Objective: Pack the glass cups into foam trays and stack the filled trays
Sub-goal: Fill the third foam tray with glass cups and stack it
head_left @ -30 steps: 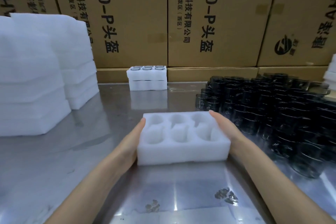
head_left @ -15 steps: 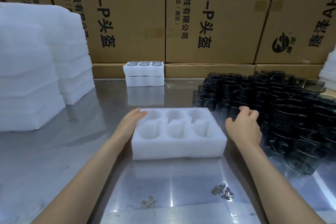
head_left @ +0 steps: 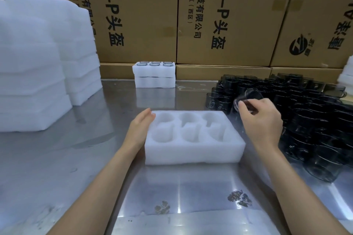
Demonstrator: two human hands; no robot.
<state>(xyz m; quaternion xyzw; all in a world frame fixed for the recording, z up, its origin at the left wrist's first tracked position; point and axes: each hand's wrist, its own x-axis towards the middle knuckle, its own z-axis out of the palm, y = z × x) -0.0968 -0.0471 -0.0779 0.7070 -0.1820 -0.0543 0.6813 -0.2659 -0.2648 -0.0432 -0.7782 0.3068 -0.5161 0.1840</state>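
A white foam tray (head_left: pixel 193 153) with several empty round pockets lies on the steel table in front of me. My left hand (head_left: pixel 140 129) rests flat against the tray's left side, fingers straight. My right hand (head_left: pixel 260 120) pinches a dark glass cup (head_left: pixel 250 96), tilted and lifted just above the pile, to the right of the tray's far corner. A large pile of dark glass cups (head_left: pixel 309 120) covers the table on the right. At the back, two filled foam trays (head_left: pixel 154 75) sit stacked, glass rims showing on top.
Tall stacks of white foam trays (head_left: pixel 38 66) stand at the left. Brown cardboard boxes (head_left: pixel 219 15) wall off the back of the steel table (head_left: pixel 76 158). More white foam (head_left: pixel 346 74) shows at the right edge.
My right hand left the tray's right side, reached into the cup pile and lifted one cup. My left hand stayed against the tray's left side. The tray stayed in place.
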